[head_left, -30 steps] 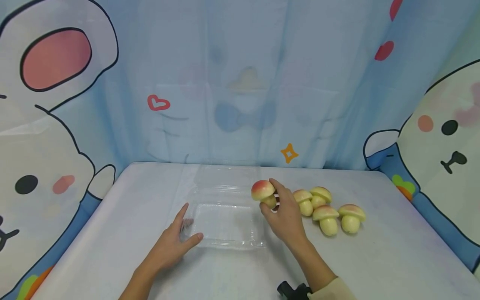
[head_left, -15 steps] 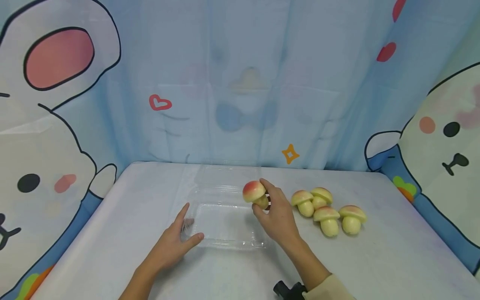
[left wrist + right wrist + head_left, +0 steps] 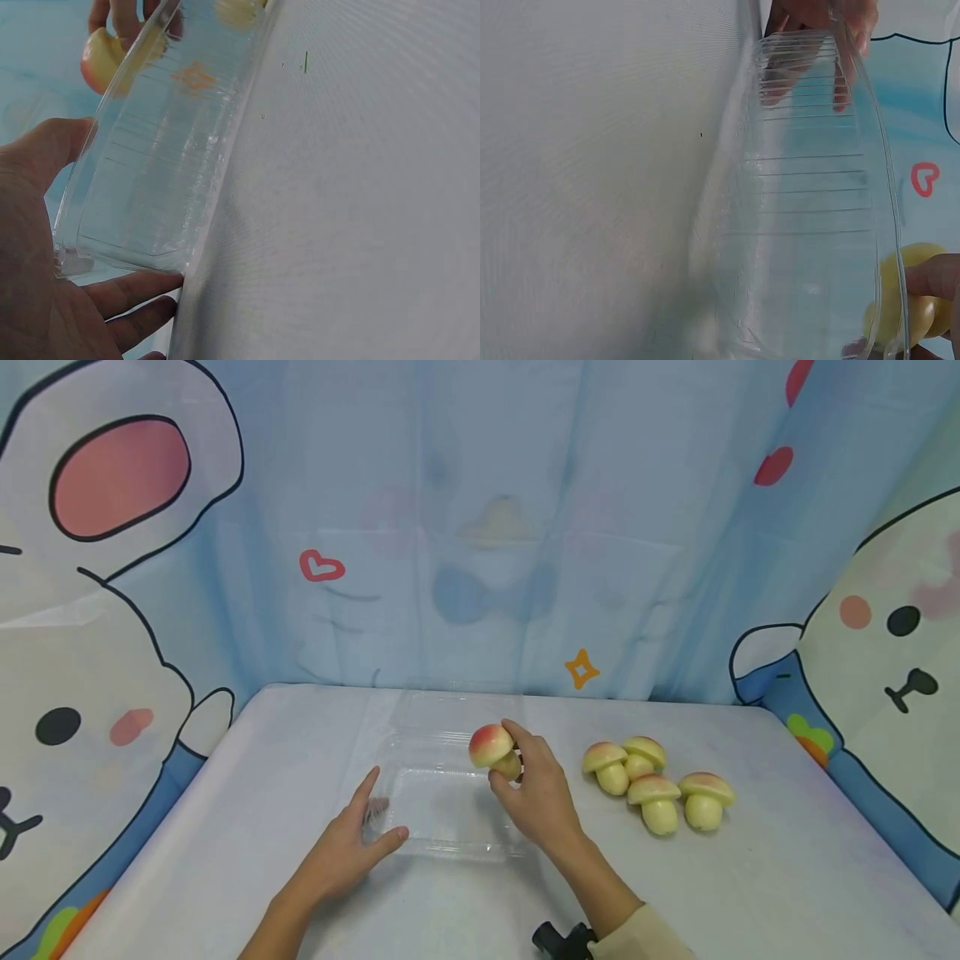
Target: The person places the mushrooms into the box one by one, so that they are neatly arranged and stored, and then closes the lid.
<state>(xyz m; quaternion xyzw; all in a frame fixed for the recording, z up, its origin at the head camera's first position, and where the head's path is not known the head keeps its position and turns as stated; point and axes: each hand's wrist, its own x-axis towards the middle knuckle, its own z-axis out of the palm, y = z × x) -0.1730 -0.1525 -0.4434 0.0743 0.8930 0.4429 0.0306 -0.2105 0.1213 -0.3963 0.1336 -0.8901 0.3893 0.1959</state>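
My right hand (image 3: 543,797) pinches a toy mushroom (image 3: 490,745) with a red-and-yellow cap and pale stem, fingers behind it and thumb in front. It is held over the right part of a clear plastic box (image 3: 435,802), whose transparent lid (image 3: 450,710) is folded back. At the box's left end, my left hand (image 3: 341,852) has its fingers straight, the thumb at the front corner. The left wrist view shows that thumb at the rim of the box (image 3: 142,180). In the right wrist view, the held mushroom (image 3: 922,259) appears behind the clear wall.
Several more toy mushrooms (image 3: 652,806) stand in a group on the white tabletop (image 3: 787,877), right of the box. A blue cartoon curtain (image 3: 360,635) hangs behind the table. A black device (image 3: 562,941) is at the right wrist, by a beige sleeve (image 3: 645,935).
My right hand has moved left with the mushroom, from the box's right edge to over its right part. The left hand has stayed at the left end.
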